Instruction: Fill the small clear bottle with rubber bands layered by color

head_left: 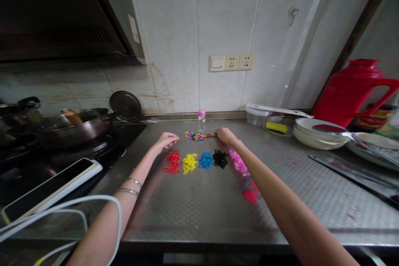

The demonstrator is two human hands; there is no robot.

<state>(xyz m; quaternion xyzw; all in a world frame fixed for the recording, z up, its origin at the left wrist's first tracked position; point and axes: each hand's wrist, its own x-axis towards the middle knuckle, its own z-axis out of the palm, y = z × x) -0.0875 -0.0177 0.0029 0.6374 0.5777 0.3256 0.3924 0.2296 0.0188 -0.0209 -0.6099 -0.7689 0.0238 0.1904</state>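
My left hand (168, 140) hovers left of a mixed heap of small multicoloured bands (197, 136), fingers curled in and apart from it; whatever they hold, if anything, is hidden. At the heap's right end, my right hand (227, 136) has its fingers closed where a thin strand of bands reaches them. Its fingertips are partly hidden. Nearer to me lie sorted piles in a row: red bands (172, 162), yellow bands (190, 163), blue bands (205, 160), black bands (220, 158) and pink bands (237, 161). Behind the heap stands a small clear bottle with a pink cap (202, 120).
A red heart-shaped piece (250, 193) lies on the metal counter (187, 212). At left are a pan (75, 131), a phone-like device (51, 191) and a white cable (115, 203). Bowls (318, 137), a knife (352, 178) and a red thermos (349, 91) stand right.
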